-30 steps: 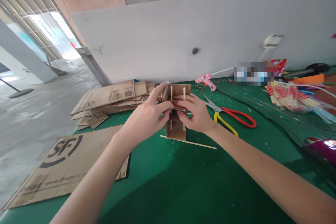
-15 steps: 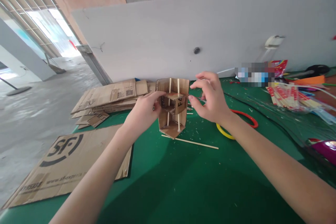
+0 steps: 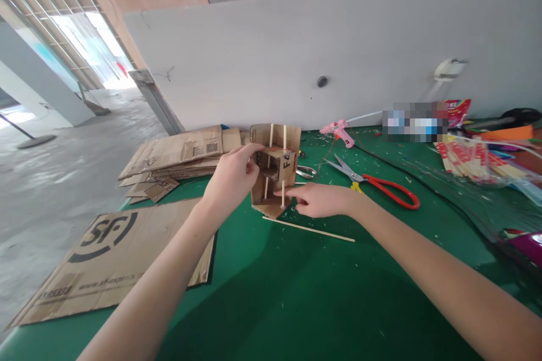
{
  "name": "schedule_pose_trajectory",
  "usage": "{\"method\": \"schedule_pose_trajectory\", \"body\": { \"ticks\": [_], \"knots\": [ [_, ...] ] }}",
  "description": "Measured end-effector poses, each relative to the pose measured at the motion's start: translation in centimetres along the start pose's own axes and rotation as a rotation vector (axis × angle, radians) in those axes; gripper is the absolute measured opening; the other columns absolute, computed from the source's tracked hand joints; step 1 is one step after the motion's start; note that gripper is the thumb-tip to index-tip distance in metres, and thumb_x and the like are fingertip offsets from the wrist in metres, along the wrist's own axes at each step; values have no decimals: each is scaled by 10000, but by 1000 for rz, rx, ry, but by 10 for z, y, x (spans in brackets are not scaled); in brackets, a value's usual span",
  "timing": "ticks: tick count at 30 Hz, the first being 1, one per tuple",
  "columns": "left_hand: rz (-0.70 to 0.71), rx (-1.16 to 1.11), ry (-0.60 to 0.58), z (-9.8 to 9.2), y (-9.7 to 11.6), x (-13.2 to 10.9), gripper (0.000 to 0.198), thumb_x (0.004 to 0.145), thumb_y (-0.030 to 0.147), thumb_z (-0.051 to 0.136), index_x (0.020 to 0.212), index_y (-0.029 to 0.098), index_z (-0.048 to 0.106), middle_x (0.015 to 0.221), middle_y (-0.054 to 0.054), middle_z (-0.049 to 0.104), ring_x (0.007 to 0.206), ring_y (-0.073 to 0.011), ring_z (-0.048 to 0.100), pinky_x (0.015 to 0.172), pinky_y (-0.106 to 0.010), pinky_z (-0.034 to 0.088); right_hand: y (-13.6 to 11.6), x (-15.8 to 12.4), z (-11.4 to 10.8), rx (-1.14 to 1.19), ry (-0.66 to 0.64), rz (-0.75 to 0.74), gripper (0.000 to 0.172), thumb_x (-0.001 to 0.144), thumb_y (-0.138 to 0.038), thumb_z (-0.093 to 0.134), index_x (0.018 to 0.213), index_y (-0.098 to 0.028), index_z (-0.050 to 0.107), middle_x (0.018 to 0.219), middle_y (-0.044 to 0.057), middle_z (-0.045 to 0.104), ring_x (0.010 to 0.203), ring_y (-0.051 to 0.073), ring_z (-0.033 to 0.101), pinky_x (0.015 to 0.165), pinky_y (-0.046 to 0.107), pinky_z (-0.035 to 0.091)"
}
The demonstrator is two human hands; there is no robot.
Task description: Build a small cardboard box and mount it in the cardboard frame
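A small cardboard structure (image 3: 287,166) stands upright on the green table, with two wooden sticks running up through its open front and a box-like part at mid height. My left hand (image 3: 237,172) grips its left side, fingertips at the upper edge of the middle part. My right hand (image 3: 322,199) is at the lower right, its index finger stretched into the lower compartment near the base of the front stick (image 3: 283,194); the other fingers are curled. A loose wooden stick (image 3: 313,229) lies on the table just in front of the structure.
Stacked cardboard pieces (image 3: 178,152) and a large flat sheet (image 3: 114,259) lie at left. Behind and right of my right hand are red-handled scissors (image 3: 381,183), a pink glue gun (image 3: 342,134) and its black cable. Packets and sticks (image 3: 463,158) lie far right.
My right hand has moved down from beside the structure's upper right to its lower compartment, uncovering the glue gun and the scissors. My left hand keeps its hold; the structure has shifted slightly left.
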State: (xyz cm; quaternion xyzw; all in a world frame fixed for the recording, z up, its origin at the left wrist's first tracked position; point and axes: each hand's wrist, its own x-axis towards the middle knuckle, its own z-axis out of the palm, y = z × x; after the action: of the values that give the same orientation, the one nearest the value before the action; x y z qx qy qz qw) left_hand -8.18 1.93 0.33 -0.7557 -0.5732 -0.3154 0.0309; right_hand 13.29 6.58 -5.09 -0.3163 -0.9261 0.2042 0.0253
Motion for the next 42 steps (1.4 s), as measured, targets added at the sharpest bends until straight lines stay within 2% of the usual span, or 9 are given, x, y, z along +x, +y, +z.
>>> {"method": "schedule_pose_trajectory", "body": {
  "ticks": [3, 6, 11, 19, 25, 30, 38, 42],
  "knots": [
    [49, 24, -2, 3, 0, -1, 430, 795, 81, 399, 1144, 227, 606, 987, -36, 676, 816, -181, 624, 744, -291, 483, -5, 9, 13, -230, 15, 28, 603, 842, -253, 421, 1445, -267, 410, 1029, 118, 699, 663, 197, 620, 552, 307, 428],
    [54, 71, -7, 6, 2, -3, 420, 813, 86, 389, 1150, 229, 595, 1021, -45, 653, 820, -196, 616, 726, -307, 478, -7, 10, 16, -352, 18, 29, 571, 860, -257, 400, 1430, -271, 433, 1042, 133, 695, 814, 249, 643, 628, 336, 438],
    [46, 134, -34, 6, 5, -3, 408, 822, 82, 397, 1162, 206, 587, 993, -65, 624, 816, -211, 614, 742, -330, 487, -10, 4, 8, -356, 38, 45, 401, 858, -238, 425, 1189, -250, 651, 1023, 113, 704, 818, 235, 650, 666, 335, 440],
    [29, 205, -47, 5, 5, -3, 365, 840, 83, 394, 1126, 204, 585, 1035, -85, 594, 857, -215, 626, 784, -336, 494, -6, 5, 2, -363, 85, -29, 278, 882, -186, 445, 978, -259, 695, 910, 56, 719, 753, 195, 652, 624, 293, 405],
    [21, 122, -58, 5, 5, -3, 332, 832, 91, 397, 1085, 211, 574, 999, -73, 598, 812, -203, 619, 744, -325, 489, -4, 8, 4, -417, 127, -34, 236, 922, -248, 467, 1001, -261, 689, 861, 47, 719, 712, 183, 640, 594, 275, 379],
    [16, 42, -94, 8, 0, -3, 364, 843, 114, 402, 1158, 249, 522, 996, -57, 657, 826, -213, 640, 702, -310, 479, -11, 9, 4, -385, 84, -59, 262, 926, -239, 480, 1016, -313, 714, 900, 26, 734, 727, 178, 651, 620, 272, 395],
    [2, -57, -30, 8, -11, -2, 382, 847, 107, 402, 1166, 249, 558, 976, -38, 702, 868, -192, 667, 761, -282, 488, -9, 12, 7, -278, 122, -52, 260, 909, -237, 493, 1008, -284, 729, 945, 12, 747, 833, 185, 665, 713, 283, 430],
    [14, -85, -28, 9, -8, -2, 371, 842, 115, 423, 1155, 253, 566, 984, -30, 702, 869, -190, 667, 760, -279, 490, -5, 12, 9, -290, 173, 2, 251, 908, -274, 492, 962, -278, 737, 890, 11, 749, 811, 179, 664, 657, 263, 409]
  ]
}}
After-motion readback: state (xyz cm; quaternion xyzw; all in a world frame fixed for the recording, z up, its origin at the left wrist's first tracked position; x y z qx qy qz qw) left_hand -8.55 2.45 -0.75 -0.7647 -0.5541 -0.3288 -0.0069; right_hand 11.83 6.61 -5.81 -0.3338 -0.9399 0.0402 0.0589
